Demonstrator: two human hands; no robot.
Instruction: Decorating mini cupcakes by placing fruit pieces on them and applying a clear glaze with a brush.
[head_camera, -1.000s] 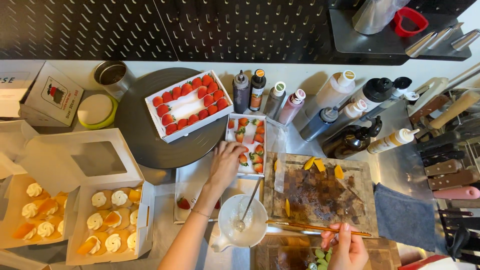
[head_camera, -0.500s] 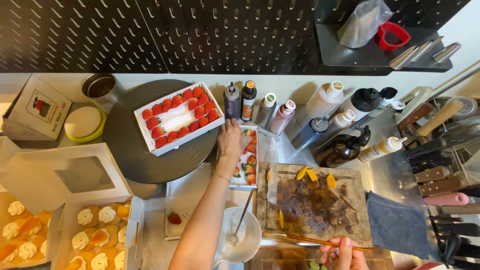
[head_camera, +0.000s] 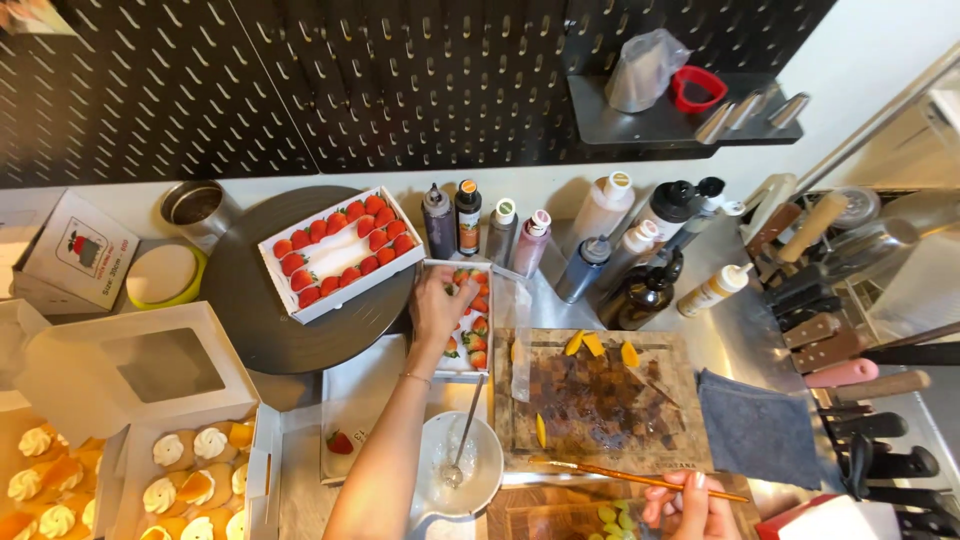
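My left hand (head_camera: 440, 305) reaches into a clear punnet of strawberries (head_camera: 474, 318), fingers curled over the fruit at its far end; whether it grips a berry I cannot tell. Beyond it, a white rectangular cake edged with halved strawberries (head_camera: 338, 251) sits on a dark round turntable (head_camera: 250, 310). My right hand (head_camera: 690, 500) at the bottom edge pinches a thin orange-handled brush (head_camera: 640, 480) lying across a wooden cutting board (head_camera: 600, 400) with yellow fruit slices.
A white bowl with a spoon (head_camera: 458, 470) and a lone strawberry on a tray (head_camera: 340, 441) lie near my forearm. Squeeze bottles (head_camera: 560, 240) line the back. Boxes of cream-topped pastries (head_camera: 190, 470) sit left. A grey cloth (head_camera: 757, 425) and knife handles (head_camera: 850, 380) are right.
My left hand moved forward from the near end of the strawberry punnet to its far end. The view shifted closer. My right hand keeps the brush.
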